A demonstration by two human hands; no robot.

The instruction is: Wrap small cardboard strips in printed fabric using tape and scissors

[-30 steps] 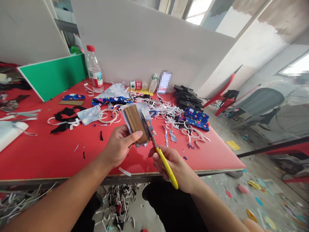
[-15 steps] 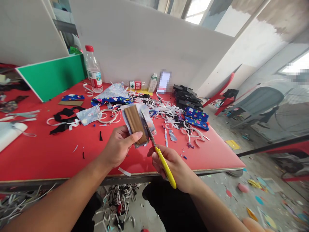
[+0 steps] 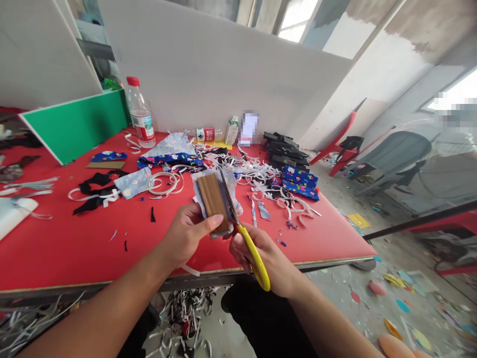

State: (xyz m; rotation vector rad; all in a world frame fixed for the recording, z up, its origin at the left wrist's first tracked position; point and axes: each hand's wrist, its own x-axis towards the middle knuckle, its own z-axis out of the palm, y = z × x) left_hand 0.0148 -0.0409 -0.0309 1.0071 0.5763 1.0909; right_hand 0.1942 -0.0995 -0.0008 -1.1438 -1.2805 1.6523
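My left hand (image 3: pixel 184 234) pinches a brown cardboard piece (image 3: pixel 212 199) backed with pale printed fabric (image 3: pixel 231 185), held upright over the front of the red table (image 3: pixel 74 248). My right hand (image 3: pixel 261 258) grips yellow-handled scissors (image 3: pixel 249 237). Their blades run up along the right edge of the cardboard, through the fabric margin. Both hands sit close together, just above the table's near edge.
White paper strips (image 3: pixel 257 171), blue printed fabric pieces (image 3: pixel 300 180) and black pieces (image 3: pixel 285 148) litter the table's far side. A water bottle (image 3: pixel 139 113) and a green board (image 3: pixel 74 124) stand at the back left. Scraps cover the floor below (image 3: pixel 186 318).
The scissors have advanced up the cardboard's right edge, and my right hand has moved closer to my left hand. The view has shifted slightly.
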